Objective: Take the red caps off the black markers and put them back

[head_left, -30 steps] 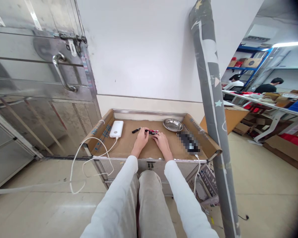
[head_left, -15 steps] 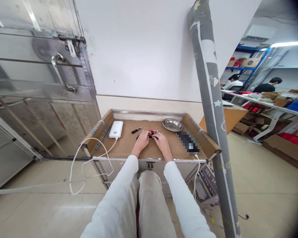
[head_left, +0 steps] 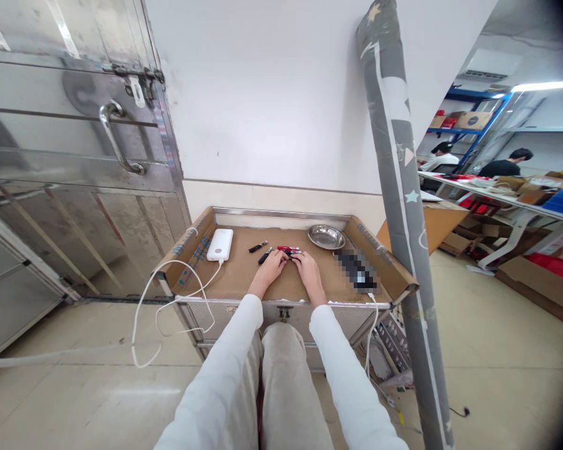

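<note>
My left hand [head_left: 273, 265] and my right hand [head_left: 308, 270] meet over the middle of the cardboard surface, fingers bent and closed. Between their fingertips is a small dark marker pen [head_left: 291, 254], partly covered by the fingers. Just beyond it, touching or very near the fingertips, lies a red marker pen [head_left: 284, 248]. A black marker pen [head_left: 264, 257] is beside my left fingers. Farther to the left, another black marker pen [head_left: 258, 246] lies on its own, set at a slant.
A white power bank [head_left: 220, 244] with a cable is at the left, a round metal dish [head_left: 326, 236] at the back right. A blurred-out dark device [head_left: 357, 270] lies at the right. Cardboard walls [head_left: 385, 262] edge the surface; a tall grey roll [head_left: 396, 156] leans beside it.
My left fingers have drawn slightly inward and down, so the black marker beside them shows more. My hands stay together around the dark marker.
</note>
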Demonstrator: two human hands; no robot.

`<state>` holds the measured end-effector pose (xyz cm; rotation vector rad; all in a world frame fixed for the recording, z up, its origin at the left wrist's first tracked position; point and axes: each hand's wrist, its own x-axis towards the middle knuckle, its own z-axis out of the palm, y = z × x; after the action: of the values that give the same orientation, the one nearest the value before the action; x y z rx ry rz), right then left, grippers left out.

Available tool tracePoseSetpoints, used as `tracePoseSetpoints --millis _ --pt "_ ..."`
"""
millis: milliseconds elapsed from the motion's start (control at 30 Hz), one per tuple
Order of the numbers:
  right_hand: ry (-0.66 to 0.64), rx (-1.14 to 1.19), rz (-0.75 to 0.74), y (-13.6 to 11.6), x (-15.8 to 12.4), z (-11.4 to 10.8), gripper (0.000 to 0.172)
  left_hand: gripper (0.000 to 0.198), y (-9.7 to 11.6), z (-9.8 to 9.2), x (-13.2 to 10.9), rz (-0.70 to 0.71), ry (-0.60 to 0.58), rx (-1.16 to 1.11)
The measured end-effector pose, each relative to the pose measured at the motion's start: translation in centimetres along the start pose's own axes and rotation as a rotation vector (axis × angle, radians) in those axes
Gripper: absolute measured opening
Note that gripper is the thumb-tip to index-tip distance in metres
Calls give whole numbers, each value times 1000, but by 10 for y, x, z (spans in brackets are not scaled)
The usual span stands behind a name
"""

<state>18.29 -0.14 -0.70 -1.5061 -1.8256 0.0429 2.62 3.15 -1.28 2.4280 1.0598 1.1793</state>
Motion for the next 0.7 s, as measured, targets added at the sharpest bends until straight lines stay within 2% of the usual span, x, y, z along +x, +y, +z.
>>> tracePoseSetpoints --millis 133,267,467,700 --pt "15 -5 -5 0 0 0 25 17 -1 1 -1 0 8 12" --pt "0 43 -71 -1 1 -2 25 18 2 -2 0 4 24 -7" --pt "-41 134 -101 0 2 0 25 12 10 -11 2 -54 -58 -85" --pt "35 171 -93 5 1 4 21 11 20 -17 2 -104 -75 96"
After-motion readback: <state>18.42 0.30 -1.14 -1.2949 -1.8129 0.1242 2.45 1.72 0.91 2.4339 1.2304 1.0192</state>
